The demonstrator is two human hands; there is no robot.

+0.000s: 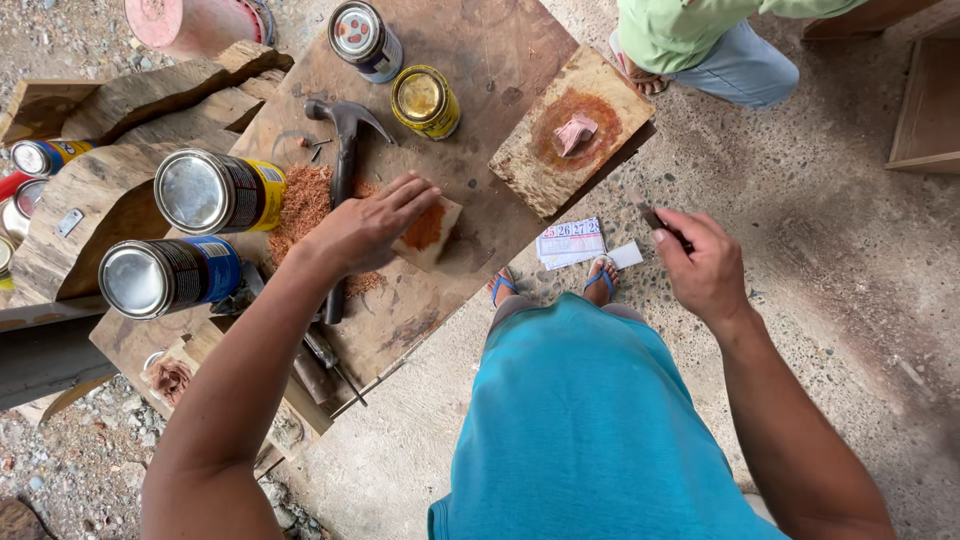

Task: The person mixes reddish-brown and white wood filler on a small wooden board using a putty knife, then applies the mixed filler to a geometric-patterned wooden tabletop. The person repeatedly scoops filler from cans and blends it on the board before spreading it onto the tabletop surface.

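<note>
On the wooden board, just left of my left hand (365, 232), lie two cans on their sides: one with a black and yellow label (215, 192) and, below it, one with a black and blue label (165, 276). Two more cans stand upright at the board's far edge, one with a white, blue and red label (366, 40) and one yellow with a gold lid (425, 100); a further blue and yellow can (45, 157) lies at the far left. On the ground near my feet lie a white printed sheet with red and blue marks (571, 242) and a small white slip (626, 255).
</note>
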